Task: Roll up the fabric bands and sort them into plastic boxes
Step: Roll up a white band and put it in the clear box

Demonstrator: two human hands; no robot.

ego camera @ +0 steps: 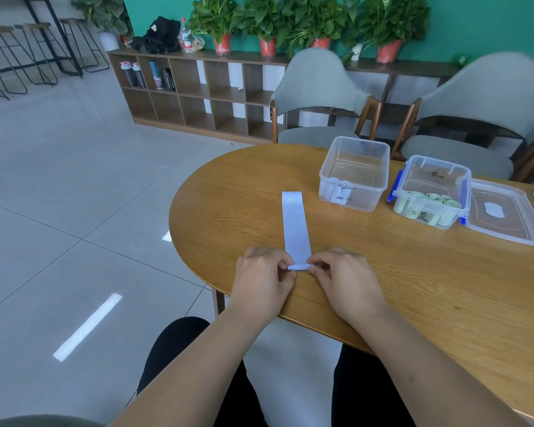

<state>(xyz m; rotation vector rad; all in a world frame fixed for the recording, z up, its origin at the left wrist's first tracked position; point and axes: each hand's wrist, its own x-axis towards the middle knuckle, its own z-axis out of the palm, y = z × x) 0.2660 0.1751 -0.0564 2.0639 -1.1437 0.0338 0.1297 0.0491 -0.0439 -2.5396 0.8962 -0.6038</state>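
Note:
A pale lavender fabric band (295, 224) marked "20 LB" lies flat on the wooden table (228, 211), stretching away from me. Its near end is curled into a small roll. My left hand (261, 280) pinches the roll's left end and my right hand (344, 280) pinches its right end. Farther back stands a clear plastic box (353, 174) with a pale rolled band in its near corner. To its right, a blue-clipped plastic box (432, 192) holds several rolled green bands.
A clear lid (503, 215) lies to the right of the boxes, another lid's edge at the frame's right border. Two grey chairs (318, 97) stand behind the table. A wooden shelf (198, 94) with bottles and potted plants lines the green wall. My legs are below the table edge.

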